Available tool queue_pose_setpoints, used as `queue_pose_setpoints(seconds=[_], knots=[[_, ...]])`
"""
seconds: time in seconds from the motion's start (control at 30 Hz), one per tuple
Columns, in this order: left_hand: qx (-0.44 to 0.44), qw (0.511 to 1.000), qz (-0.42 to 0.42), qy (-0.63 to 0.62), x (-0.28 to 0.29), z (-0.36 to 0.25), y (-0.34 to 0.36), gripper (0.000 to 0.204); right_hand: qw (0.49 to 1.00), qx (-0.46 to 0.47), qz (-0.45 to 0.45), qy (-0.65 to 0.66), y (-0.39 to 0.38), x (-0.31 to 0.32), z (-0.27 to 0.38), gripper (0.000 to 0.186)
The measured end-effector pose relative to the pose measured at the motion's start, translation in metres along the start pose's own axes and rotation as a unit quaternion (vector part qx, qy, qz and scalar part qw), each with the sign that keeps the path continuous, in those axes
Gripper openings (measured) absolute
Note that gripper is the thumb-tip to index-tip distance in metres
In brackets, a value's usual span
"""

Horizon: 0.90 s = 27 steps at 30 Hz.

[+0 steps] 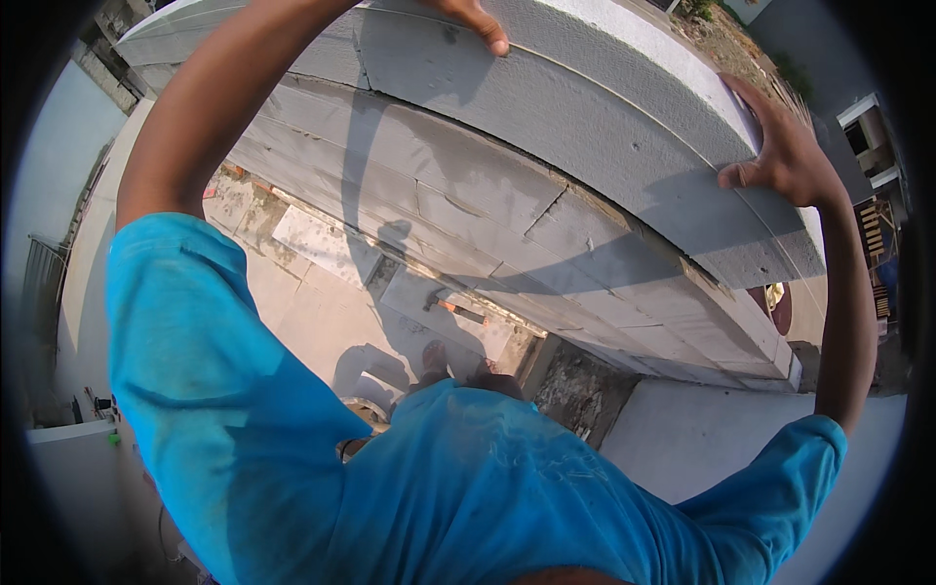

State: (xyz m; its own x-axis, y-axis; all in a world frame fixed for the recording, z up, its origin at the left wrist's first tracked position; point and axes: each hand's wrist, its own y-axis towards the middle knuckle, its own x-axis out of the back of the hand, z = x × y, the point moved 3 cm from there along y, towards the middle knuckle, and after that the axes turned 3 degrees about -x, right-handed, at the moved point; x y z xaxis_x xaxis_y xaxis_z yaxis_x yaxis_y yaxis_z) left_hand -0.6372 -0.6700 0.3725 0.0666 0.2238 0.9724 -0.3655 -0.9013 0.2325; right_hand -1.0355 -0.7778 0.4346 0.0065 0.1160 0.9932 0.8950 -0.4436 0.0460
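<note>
My left hand (464, 21) is at the top edge of the view, its thumb on the front face of a long grey block (546, 97) along the top of a wall and the rest of the hand mostly out of view. At the upper right, my right hand (772, 146) grips the same block, fingers over its pale top and thumb pressed on the front face. Thin seams and a rough ledge run beneath the block, above the lower courses of the grey block wall (468, 214).
Far below at the wall's foot are my feet (435, 359), pale boards (312, 249), a short dark and orange object (458, 310) and a rough dark strip (575, 390). A white wall (731, 458) stands at lower right; stacked wooden pieces (876, 244) lie beyond the wall's right end.
</note>
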Motion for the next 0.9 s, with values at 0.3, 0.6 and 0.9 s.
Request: queue_pose_setpoints(seconds=[0.3,0.6,0.9], knots=[[-0.043,0.999,-0.002,0.033,-0.044,0.011,0.015,0.127,0.999,-0.031,-0.001,0.013,-0.004,-0.038,-0.022,0.129],[-0.026,0.99,-0.016,0.141,0.004,0.017,-0.032,0.12,0.991,0.058,0.077,0.094,0.008,-0.001,0.025,0.094],[-0.033,0.987,-0.001,0.158,0.001,0.014,-0.016,0.138,0.987,0.052,0.107,0.105,0.006,-0.007,0.016,0.088]])
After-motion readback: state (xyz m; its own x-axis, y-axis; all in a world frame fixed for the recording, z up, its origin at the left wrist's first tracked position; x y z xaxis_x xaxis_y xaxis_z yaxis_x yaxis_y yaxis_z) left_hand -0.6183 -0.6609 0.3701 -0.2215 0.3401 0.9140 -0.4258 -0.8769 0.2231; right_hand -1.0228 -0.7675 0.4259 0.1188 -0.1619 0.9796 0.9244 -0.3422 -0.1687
